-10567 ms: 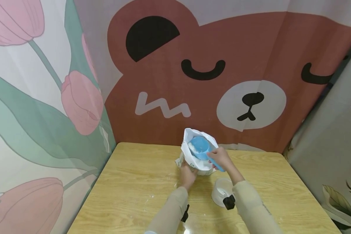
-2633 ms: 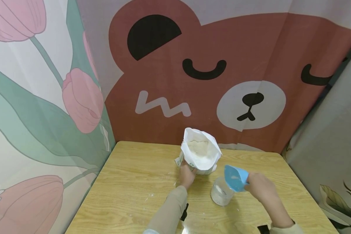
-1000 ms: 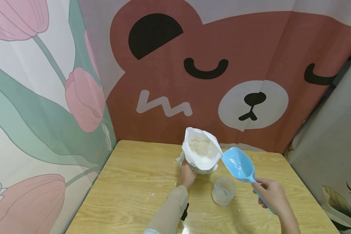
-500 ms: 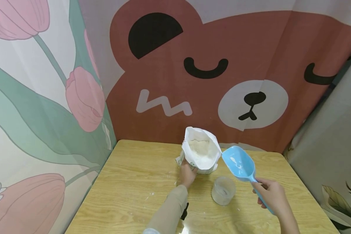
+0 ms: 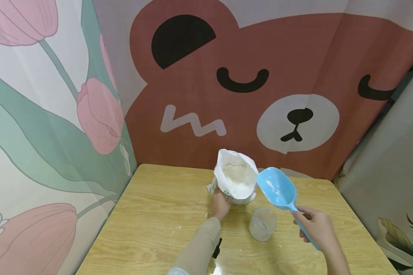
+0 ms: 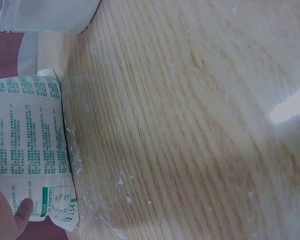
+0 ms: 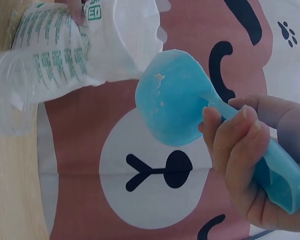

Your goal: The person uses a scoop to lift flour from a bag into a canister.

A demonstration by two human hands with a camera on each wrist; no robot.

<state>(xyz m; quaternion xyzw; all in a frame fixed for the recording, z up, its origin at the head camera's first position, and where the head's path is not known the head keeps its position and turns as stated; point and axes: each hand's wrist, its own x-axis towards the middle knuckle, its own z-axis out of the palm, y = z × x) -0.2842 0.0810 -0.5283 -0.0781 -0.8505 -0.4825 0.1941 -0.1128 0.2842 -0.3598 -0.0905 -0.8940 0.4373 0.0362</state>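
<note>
A white bag of pale powder that looks like flour (image 5: 236, 191) stands with its mouth wide at the back of the table. My left hand (image 5: 221, 204) grips its lower left side; the thumb lies across green print in the left wrist view. My right hand (image 5: 316, 227) holds a blue scoop (image 5: 278, 187) by its handle, fingers wrapped round it in the right wrist view. The scoop's bowl hangs just right of the bag, facing up, with traces of white powder inside. Below the scoop a clear plastic jar (image 5: 263, 224) stands uncovered; how much it holds is hard to tell.
The wooden table (image 5: 158, 214) has white specks scattered near the left forearm. A curtain with a bear face (image 5: 289, 57) hangs right behind the table's back edge. Another curtain with tulips (image 5: 99, 114) hangs on the left.
The scoop was in the bag 10.6 s ago, then tipped over the jar 2.6 s ago. Now it is upright beside the bag, slightly further left than half a second ago. The left hand stays put.
</note>
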